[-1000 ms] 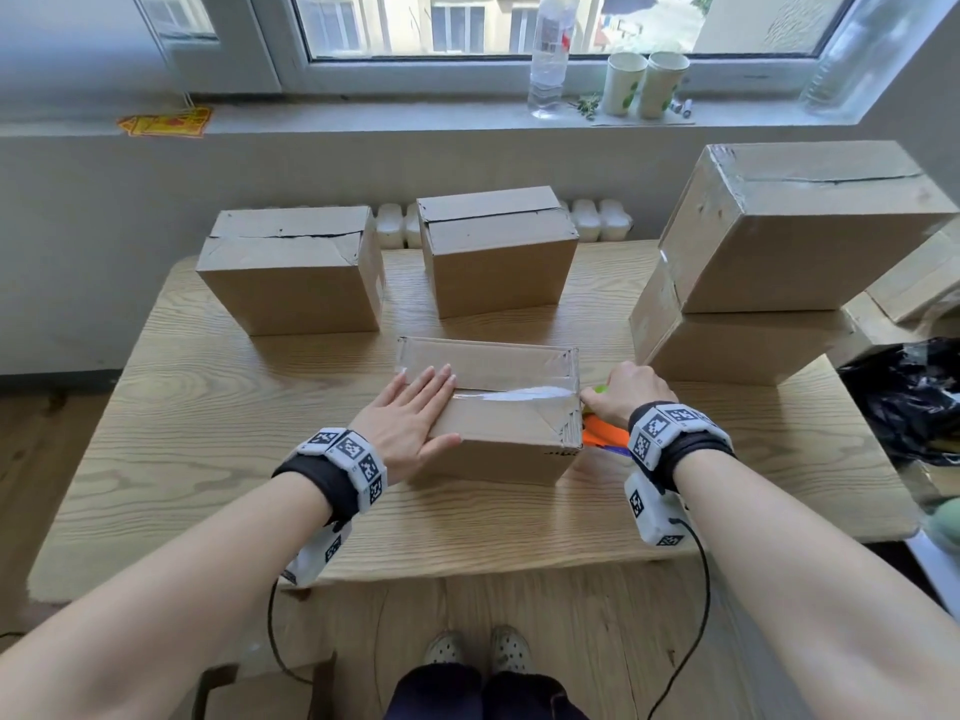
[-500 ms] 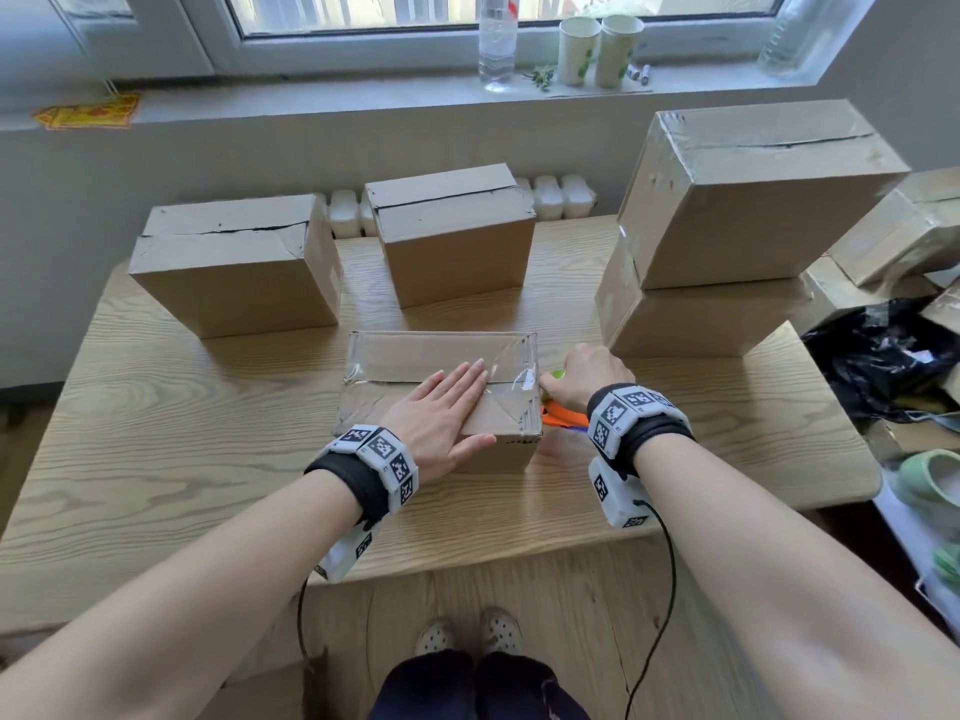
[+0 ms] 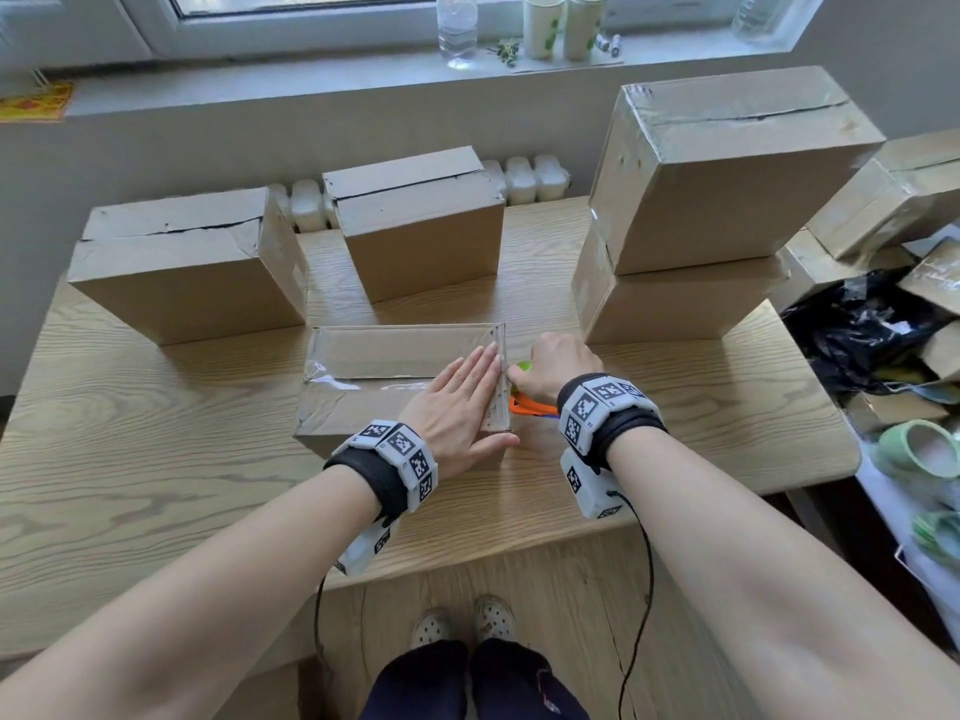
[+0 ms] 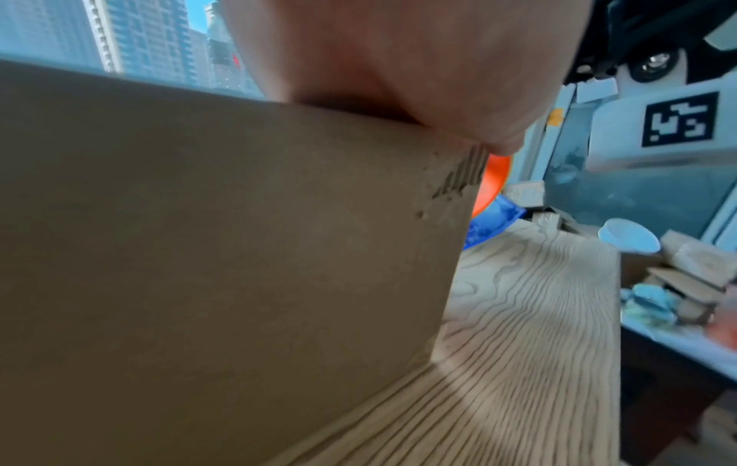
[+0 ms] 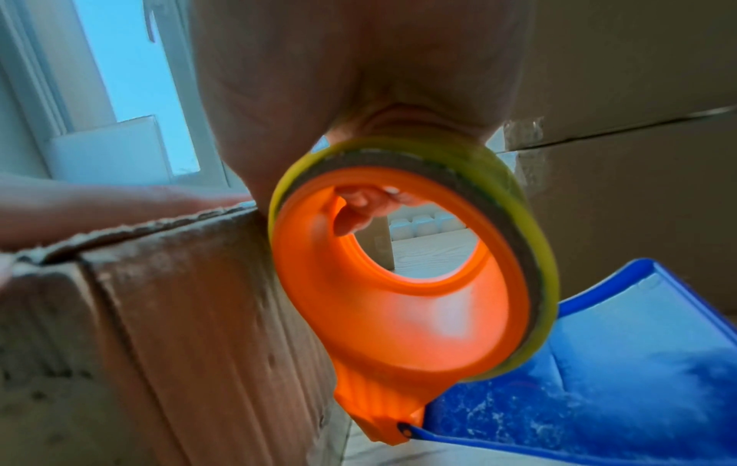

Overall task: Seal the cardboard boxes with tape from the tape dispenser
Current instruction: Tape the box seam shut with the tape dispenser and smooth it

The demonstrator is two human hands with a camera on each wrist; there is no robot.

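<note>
Fingers [image 3: 480, 368] of the left hand [image 3: 457, 407] are lying straight and together, pressing flat on the top of the low cardboard box [image 3: 374, 356] at its right end, the thumb spread toward the near edge. The right hand [image 3: 556, 368] is curling its fingers [image 5: 367, 201] through the orange tape dispenser [image 5: 403, 293], gripping it just beside the box's right edge; a yellow-green tape roll [image 5: 530, 252] is sitting around the dispenser's hub, with a blue guard [image 5: 618, 362] below. A clear strip of tape [image 3: 363, 379] is lying along the box's top seam. The box is resting on the wooden worktop [image 3: 130, 459], in front of three other cardboard boxes and a stacked pair at the right.
</note>
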